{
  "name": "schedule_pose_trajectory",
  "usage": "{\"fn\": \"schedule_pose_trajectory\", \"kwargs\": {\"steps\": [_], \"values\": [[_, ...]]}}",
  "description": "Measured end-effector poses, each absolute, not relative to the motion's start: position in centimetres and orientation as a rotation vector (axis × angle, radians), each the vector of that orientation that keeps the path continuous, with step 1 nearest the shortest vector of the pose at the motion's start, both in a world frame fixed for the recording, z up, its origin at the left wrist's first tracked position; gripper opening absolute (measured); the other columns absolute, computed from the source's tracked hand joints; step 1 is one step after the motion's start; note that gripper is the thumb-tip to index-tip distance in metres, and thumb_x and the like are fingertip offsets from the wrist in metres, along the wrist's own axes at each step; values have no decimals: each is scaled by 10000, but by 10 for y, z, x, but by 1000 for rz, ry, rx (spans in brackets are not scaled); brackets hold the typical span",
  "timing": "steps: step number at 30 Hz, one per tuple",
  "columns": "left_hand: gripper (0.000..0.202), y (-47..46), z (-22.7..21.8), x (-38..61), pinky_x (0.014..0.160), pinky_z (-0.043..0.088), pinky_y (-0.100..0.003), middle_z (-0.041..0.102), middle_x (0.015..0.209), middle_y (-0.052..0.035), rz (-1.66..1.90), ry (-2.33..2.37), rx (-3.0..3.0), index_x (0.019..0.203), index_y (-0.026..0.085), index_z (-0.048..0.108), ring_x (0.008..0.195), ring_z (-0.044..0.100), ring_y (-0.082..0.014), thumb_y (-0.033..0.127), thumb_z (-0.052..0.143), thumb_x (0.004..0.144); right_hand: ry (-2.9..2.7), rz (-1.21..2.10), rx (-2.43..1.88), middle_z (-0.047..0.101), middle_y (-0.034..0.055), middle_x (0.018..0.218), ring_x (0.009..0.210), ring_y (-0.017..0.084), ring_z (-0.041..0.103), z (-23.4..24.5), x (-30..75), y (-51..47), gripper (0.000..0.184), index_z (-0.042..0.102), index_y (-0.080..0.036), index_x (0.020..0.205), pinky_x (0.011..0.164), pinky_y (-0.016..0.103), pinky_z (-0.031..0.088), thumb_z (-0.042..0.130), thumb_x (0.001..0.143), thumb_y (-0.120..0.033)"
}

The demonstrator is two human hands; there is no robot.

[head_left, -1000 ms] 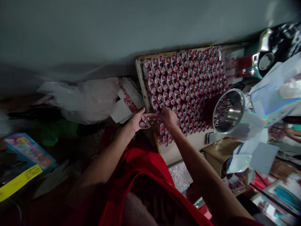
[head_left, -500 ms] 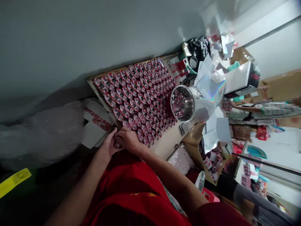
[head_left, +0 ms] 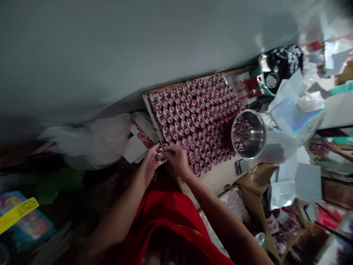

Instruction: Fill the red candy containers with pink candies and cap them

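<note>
My left hand (head_left: 150, 163) is half curled near the table's near left corner, with a few small round pieces (head_left: 159, 156) lying in its fingers. They look dark and pinkish, but their kind is too small to tell. Right against it, my right hand (head_left: 178, 159) has its thumb and fingers pinched together over those pieces; what sits in the pinch is hidden. Just beyond both hands, rows of small round red-and-white picture discs (head_left: 193, 119), many with a dark spot at the centre, cover the board.
A steel pot (head_left: 259, 136) on its side, with many small pieces inside, lies at the board's right. Beyond are loose plastic sheets (head_left: 286, 106) and an open carton (head_left: 253, 184). White cards (head_left: 135, 149) and a plastic bag (head_left: 102, 141) lie left. Another person's hand (head_left: 333, 148) shows far right.
The view has swung left, so the board and pot sit further right. My right hand has lifted slightly off my left palm, and the small round pieces there now show.
</note>
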State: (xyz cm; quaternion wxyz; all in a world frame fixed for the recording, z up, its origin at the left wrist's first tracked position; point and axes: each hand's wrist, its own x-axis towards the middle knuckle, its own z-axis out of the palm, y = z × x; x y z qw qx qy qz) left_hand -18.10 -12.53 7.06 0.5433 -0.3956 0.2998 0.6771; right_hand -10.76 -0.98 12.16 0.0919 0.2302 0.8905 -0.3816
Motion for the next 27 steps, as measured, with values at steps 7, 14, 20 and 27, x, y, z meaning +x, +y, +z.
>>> {"fn": "schedule_pose_trajectory", "kwargs": {"steps": [7, 14, 20, 27], "values": [[422, -148, 68, -218, 731, 630, -336, 821, 1120, -180, 1624, 686, -818, 1309, 122, 742, 891, 796, -242, 349, 460, 1091, 2642, -684, 814, 803, 80, 1076, 1035, 230, 722, 93, -183, 36, 152, 814, -211, 952, 915, 312, 491, 666, 941, -176], [488, -156, 65, -241, 694, 618, -330, 817, 1141, -186, 1613, 657, -718, 1347, 132, 740, 922, 800, -263, 418, 426, 1106, 2500, -385, 835, 801, 99, 1046, 997, 271, 743, 82, -217, 42, 257, 743, -212, 1042, 830, 333, 498, 856, 817, -257], [439, -158, 62, -238, 641, 579, -297, 820, 1102, -170, 1639, 698, -740, 1301, 133, 759, 815, 789, -229, 377, 456, 1097, 2526, -381, 841, 801, 76, 1007, 972, 259, 736, 103, -211, 37, 273, 739, -224, 1087, 826, 327, 483, 840, 856, -329], [425, -146, 63, -212, 612, 546, -277, 818, 953, -128, 1677, 745, -783, 1235, 123, 787, 656, 711, -167, 414, 512, 1090, 2484, -928, 865, 822, 36, 912, 841, 187, 730, 113, -167, -6, 222, 839, -219, 990, 750, 258, 476, 731, 911, -397]]}}
